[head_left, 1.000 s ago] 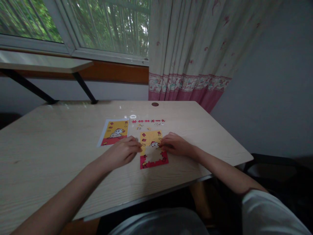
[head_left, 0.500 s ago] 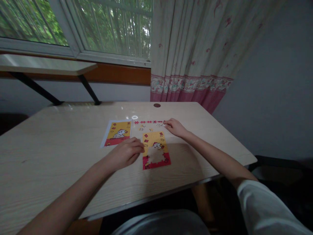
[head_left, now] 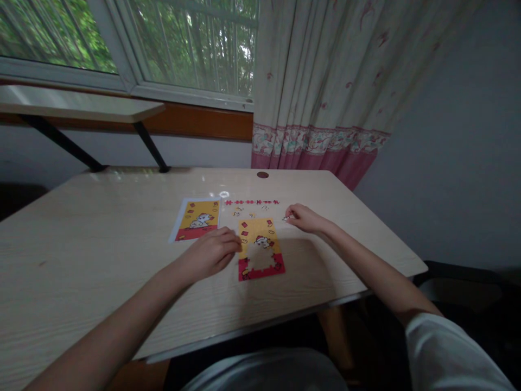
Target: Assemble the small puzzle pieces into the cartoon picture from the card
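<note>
A partly assembled jigsaw puzzle (head_left: 246, 229), yellow above and red below, lies on the table with a bare gap in its lower middle. My left hand (head_left: 220, 250) rests at its left edge, fingers bent together; whether anything is under the fingertips is hidden. To the right of the puzzle's top corner, my right hand (head_left: 303, 217) pinches a small white puzzle piece (head_left: 286, 219) just at the table. Beyond the puzzle lie several loose white pieces (head_left: 237, 212) and a row of red pieces (head_left: 249, 202).
A printed picture (head_left: 199, 220) of the same design lies left of the puzzle. A raised shelf (head_left: 81, 103) on black supports stands at the back left. Behind the wooden table (head_left: 101, 233) are a window and a curtain (head_left: 317, 108). A round dark disc (head_left: 262, 175) sits near the back edge.
My right hand has moved from the right end of the loose pieces toward me and to the right, carrying a white puzzle piece. My left hand has stayed at the puzzle's edge.
</note>
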A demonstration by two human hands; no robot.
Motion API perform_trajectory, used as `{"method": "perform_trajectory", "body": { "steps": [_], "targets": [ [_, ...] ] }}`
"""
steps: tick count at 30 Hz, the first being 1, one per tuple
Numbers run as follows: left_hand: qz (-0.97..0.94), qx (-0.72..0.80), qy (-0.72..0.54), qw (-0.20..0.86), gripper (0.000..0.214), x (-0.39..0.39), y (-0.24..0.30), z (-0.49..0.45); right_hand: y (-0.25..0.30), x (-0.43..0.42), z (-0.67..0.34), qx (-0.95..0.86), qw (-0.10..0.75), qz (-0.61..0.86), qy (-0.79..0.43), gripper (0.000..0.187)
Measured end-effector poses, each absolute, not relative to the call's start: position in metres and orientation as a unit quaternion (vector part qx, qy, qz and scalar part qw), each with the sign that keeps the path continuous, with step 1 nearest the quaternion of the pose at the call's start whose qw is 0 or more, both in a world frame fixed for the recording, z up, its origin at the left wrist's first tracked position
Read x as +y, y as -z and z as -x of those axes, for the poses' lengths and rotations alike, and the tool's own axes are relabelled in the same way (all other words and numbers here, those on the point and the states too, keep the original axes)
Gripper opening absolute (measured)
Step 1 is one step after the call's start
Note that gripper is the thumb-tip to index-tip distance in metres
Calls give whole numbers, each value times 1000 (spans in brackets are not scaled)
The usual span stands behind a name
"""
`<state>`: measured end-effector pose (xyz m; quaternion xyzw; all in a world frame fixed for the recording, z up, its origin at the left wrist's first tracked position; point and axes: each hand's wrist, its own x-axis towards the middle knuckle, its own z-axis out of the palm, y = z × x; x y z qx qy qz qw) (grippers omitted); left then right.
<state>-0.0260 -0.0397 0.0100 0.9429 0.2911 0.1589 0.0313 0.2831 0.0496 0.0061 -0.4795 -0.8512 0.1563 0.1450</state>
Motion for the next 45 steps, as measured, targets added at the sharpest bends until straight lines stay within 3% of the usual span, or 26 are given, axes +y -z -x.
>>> {"method": "perform_trajectory", "body": {
  "steps": [6,11,16,26,31,38,45],
  "targets": [
    [-921,336,-199,0,23,-42,-12,20,-8,25,-271,-839,262,443,-175,6],
    [-884,354,-303,-18,21,-41,-10,9,-6,5,-243,-773,350,406,-340,16],
    [-872,339,-353,-31,18,-43,-9,-6,-3,-8,-225,-715,375,377,-454,24],
    [-864,333,-375,-47,16,-45,-13,-15,0,-10,-218,-684,382,360,-506,28],
    [-864,343,-368,-30,16,-44,-14,-13,0,-12,-219,-717,389,362,-451,27],
    [-851,355,-388,5,14,-39,-12,-5,-8,-11,-229,-835,390,337,-193,16],
    [-864,336,-376,9,14,-40,-12,-6,-4,-14,-229,-870,375,305,-96,17]
  ]
}}
